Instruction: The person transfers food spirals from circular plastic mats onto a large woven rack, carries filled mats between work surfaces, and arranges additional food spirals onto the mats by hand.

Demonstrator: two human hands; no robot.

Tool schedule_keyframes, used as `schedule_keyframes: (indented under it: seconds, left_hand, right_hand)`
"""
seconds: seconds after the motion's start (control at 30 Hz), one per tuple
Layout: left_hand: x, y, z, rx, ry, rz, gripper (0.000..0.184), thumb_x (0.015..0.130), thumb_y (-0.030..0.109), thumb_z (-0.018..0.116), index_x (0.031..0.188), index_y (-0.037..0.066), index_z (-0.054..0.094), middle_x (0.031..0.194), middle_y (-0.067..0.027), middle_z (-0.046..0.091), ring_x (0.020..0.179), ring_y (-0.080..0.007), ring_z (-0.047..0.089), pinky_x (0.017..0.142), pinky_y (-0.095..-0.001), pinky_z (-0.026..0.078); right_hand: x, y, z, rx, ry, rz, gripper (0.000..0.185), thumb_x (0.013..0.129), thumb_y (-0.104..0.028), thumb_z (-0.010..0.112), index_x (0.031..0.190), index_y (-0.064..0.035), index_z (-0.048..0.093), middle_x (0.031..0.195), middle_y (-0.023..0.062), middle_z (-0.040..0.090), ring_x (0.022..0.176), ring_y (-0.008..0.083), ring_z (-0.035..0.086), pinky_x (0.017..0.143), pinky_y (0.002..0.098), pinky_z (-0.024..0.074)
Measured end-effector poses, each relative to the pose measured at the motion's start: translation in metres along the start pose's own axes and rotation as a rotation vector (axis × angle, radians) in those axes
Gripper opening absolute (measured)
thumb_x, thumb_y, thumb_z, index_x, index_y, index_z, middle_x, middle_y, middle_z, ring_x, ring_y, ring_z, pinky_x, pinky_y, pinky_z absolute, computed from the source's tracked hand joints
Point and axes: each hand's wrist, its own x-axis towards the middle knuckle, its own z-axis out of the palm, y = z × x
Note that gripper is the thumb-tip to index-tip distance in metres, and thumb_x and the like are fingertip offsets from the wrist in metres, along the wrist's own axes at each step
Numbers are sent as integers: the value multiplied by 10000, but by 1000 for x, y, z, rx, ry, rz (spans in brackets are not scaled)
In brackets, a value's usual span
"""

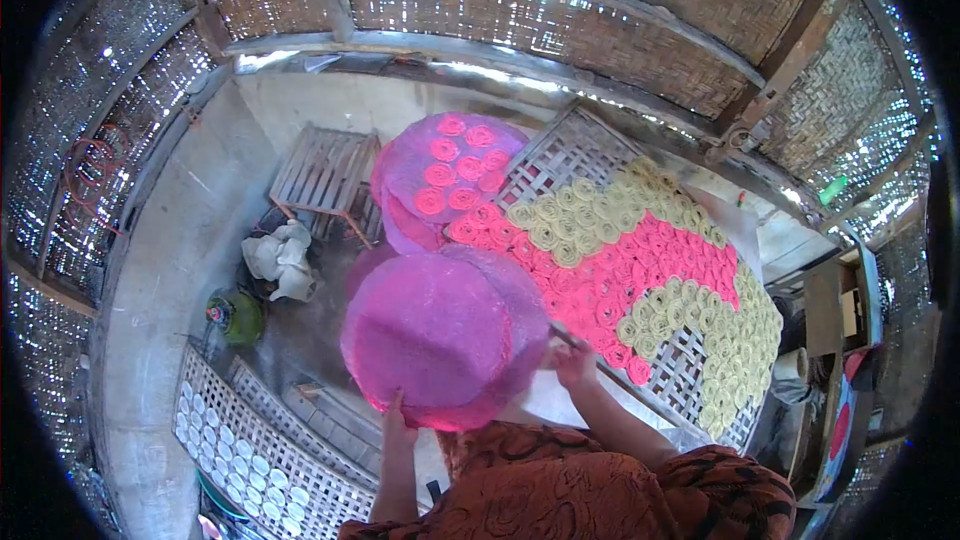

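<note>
A round purple mesh tray (430,330) with a pink rim is tilted in front of my body, and its surface carries nothing. My left hand (399,420) grips its near edge, thumb on top and the other fingers hidden underneath. At the tray's right side, my right hand (575,365) is closed around a short dark stick-like piece (564,334); whether it also touches the tray I cannot tell. Just beyond lies another purple mesh tray (400,180) bearing several pink coiled noodle rounds (440,174). Pink coils (600,285) and pale yellow coils (570,220) cover a woven bamboo rack to the right.
The woven bamboo rack (560,145) slants away at the right. A slatted wooden stand (325,170), a white cloth-like bundle (282,260) and a green gas cylinder (236,317) stand left. Lower left, another woven rack (330,485) holds white round pieces (235,465).
</note>
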Motion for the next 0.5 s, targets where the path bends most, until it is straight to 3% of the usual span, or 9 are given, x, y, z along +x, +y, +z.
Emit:
schedule_keyframes:
  seconds: [0.07, 0.1, 0.2, 0.23, 0.33, 0.4, 0.5]
  left_hand:
    - [-1, 6, 9, 126, -192, 66, 483, 806, 40, 597, 1261, 55, 437, 1187, -122, 533, 1087, -302, 537, 927, -468, 462]
    - [-3, 13, 17, 194, -219, 76, 461, 800, 106, 616, 1233, 54, 463, 1155, -117, 549, 1053, -299, 552, 886, -483, 469]
    - [-44, 82, 69, 293, -110, 28, 413, 783, 33, 609, 1182, 49, 506, 1077, -107, 584, 1014, -273, 571, 867, -431, 492]
    - [-55, 106, 74, 321, -155, 139, 396, 767, 18, 614, 1152, 43, 523, 1044, -99, 593, 970, -259, 581, 828, -401, 499]
    - [-91, 169, 114, 303, -285, 403, 367, 732, -9, 623, 1091, 22, 553, 985, -78, 609, 844, -222, 604, 733, -328, 507]
    - [-103, 195, 139, 316, -335, 441, 336, 744, 6, 612, 1076, 6, 565, 984, -82, 610, 858, -210, 604, 739, -316, 501]
    - [-114, 207, 209, 390, -425, 447, 316, 772, 49, 622, 1080, -7, 573, 1014, -97, 612, 928, -209, 596, 769, -317, 490]
  right_hand:
    - [9, -20, 6, 493, 251, 113, 357, 824, -284, 593, 1046, -26, 485, 907, 98, 529, 865, 227, 528, 802, 387, 450]
    - [10, -24, 13, 533, 348, 103, 369, 780, -266, 617, 1026, -20, 495, 976, 133, 540, 928, 266, 530, 856, 453, 446]
    - [-2, -41, 32, 777, 214, 135, 325, 756, -203, 584, 988, 11, 507, 986, 176, 535, 943, 316, 519, 886, 438, 447]
    - [6, -37, 11, 694, 104, 56, 312, 765, -169, 582, 978, 40, 491, 1158, 209, 458, 1080, 362, 454, 1008, 488, 370]
    - [-47, -68, 53, 675, 115, 18, 304, 771, -124, 579, 991, 63, 483, 1133, 226, 477, 1076, 383, 463, 995, 516, 383]
    - [-51, -75, 41, 781, 46, 50, 267, 816, -107, 584, 982, 83, 495, 1109, 243, 505, 1060, 395, 495, 981, 514, 422]
    - [-60, -84, 27, 539, 11, -108, 268, 890, -130, 566, 992, 113, 514, 1037, 263, 552, 974, 394, 560, 917, 449, 513]
